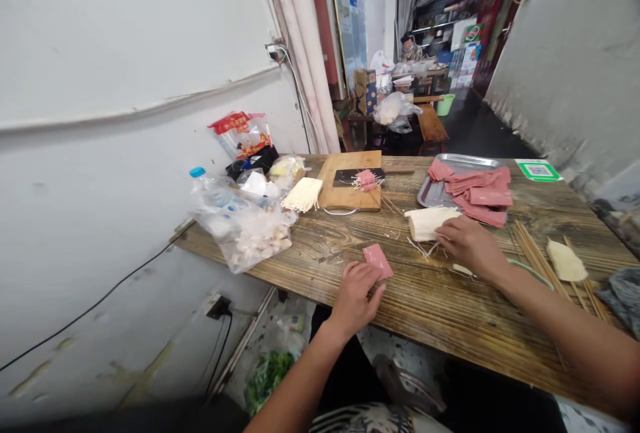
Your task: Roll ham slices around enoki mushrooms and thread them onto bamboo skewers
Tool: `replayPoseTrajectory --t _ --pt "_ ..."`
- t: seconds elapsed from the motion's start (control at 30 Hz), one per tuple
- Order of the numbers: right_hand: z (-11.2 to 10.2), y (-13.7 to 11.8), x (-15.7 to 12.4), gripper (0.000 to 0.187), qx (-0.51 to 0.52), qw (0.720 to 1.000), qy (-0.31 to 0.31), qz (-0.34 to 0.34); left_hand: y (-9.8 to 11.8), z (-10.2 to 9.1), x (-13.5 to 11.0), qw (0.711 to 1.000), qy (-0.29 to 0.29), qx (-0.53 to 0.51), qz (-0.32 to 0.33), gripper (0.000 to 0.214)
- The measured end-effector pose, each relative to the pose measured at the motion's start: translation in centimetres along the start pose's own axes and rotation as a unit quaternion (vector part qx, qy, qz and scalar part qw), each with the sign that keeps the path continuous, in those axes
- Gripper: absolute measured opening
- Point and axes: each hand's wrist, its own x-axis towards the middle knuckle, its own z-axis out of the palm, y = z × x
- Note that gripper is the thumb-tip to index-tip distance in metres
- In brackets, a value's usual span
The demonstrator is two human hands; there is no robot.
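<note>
Below the near edge of the desk (310,266), down by the wall, sits a bunch of leafy greens (270,373). The person's left hand (356,289) is nearest, close to that edge, thumb spread away from the fingers, its fingertips resting on a flat pink slice (379,261) that lies on the wood. Over to the right, a grey cloth (623,296) lies near some thin wooden sticks (535,253) and a pale, flat piece (567,261).

A little farther in, the right hand (465,239) has its fingers on the right end of a pale bundle of strands (427,223); I can't tell whether it grips it or just touches. Loose strands lie scattered just beside it. Off to the left slumps a clear plastic bag (255,239), and another pale bundle (304,194) lies by the wooden board (350,199).

On that board, pink rolls (367,181) with sticks poking out rest across a dark blade (345,177). Right of it, a metal tray (429,191) carries a heap of pink slices (487,194), some hanging over its rim. Far back, past a brown bench (433,124) and a green bucket (445,105), another person (411,51) is at a cluttered table.
</note>
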Motion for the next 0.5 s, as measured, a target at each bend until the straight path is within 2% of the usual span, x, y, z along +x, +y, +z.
replayPoseTrajectory --t 0.23,0.5 --pt "0.6 -1.8 1.5 0.023 -0.094 0.993 -0.044 -0.050 -0.2 -0.2 -0.1 1.000 0.011 -0.010 -0.003 0.023" --pt "0.4 -2.7 2.9 0.018 -0.143 0.981 -0.107 -0.082 -0.2 -0.1 0.0 0.999 0.021 -0.023 0.002 0.026"
